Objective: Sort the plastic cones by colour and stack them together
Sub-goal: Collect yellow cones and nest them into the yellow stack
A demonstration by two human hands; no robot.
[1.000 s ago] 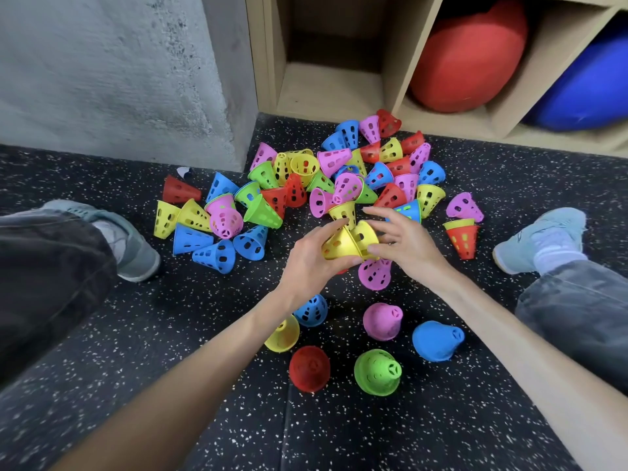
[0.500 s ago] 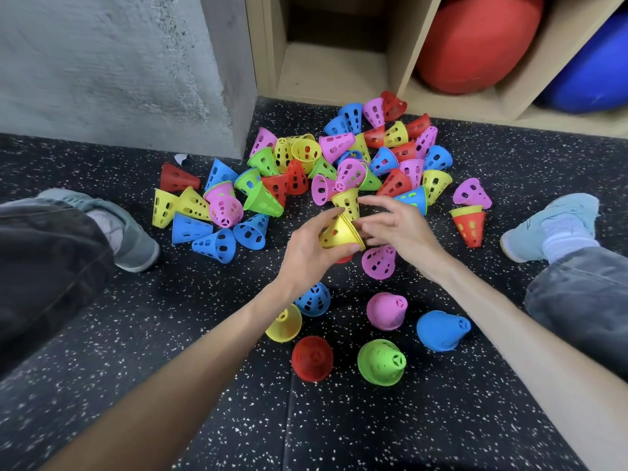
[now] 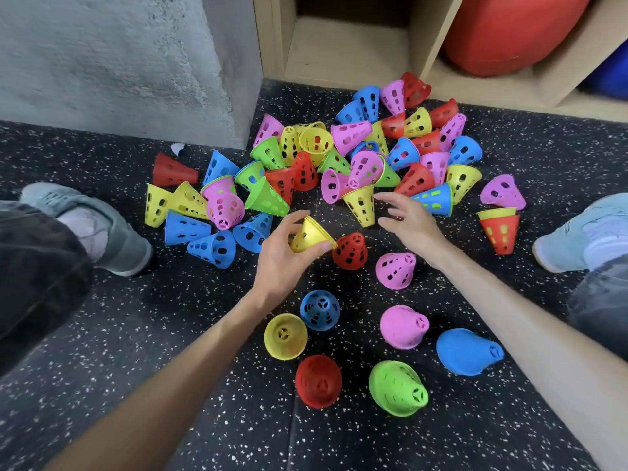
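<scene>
Fingers and thumb of the left hand (image 3: 289,256) pinch a small nested stack of yellow perforated plastic cones (image 3: 311,235), held on its side just above the black speckled rubber floor (image 3: 170,334). The right hand (image 3: 406,217) hangs beside it with fingers spread and loosely bent, holding nothing, its fingertips close to an inverted yellow cone (image 3: 361,205) at the near edge of the big heap of mixed cones (image 3: 339,158). That heap of red, blue, pink, green and yellow cones lies between the person's two shoes and reaches back to the wooden shelf unit (image 3: 339,45). Just beyond the held stack stand a single red cone (image 3: 350,250) and a pink cone (image 3: 396,269). Nearer the person, sorted stacks stand apart on the floor: a yellow stack (image 3: 285,335) touching a blue holed cone (image 3: 320,310), a red stack (image 3: 318,380), a green stack (image 3: 397,388), a pink stack (image 3: 403,326) and a blue stack (image 3: 467,351). Off to the right, a yellow cone sits nested in an inverted red one (image 3: 499,229)
</scene>
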